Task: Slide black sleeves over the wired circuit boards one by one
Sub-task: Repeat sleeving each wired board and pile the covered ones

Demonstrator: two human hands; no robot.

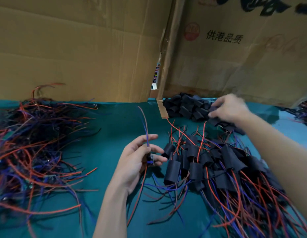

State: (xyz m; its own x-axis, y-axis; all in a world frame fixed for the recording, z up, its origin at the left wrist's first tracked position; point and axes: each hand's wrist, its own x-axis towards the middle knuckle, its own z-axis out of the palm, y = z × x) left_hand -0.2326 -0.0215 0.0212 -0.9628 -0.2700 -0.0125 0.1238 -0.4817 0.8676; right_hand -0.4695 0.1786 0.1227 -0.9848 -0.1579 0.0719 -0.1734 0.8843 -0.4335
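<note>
My left hand (139,159) holds a small wired circuit board (150,159) above the middle of the teal table, its blue and red wires (144,121) running up between the fingers. My right hand (229,109) reaches to the far right, fingers curled around a black sleeve (213,108) at the edge of a pile of loose black sleeves (185,108); the hand is blurred. In front of it lies a heap of sleeved boards (209,165) with red and blue wires trailing toward me.
A large tangle of unsleeved wired boards (34,145) covers the left of the teal cloth (115,127). Cardboard walls (80,48) stand along the back, with a narrow gap between them. More wires lie at the far right edge (303,110).
</note>
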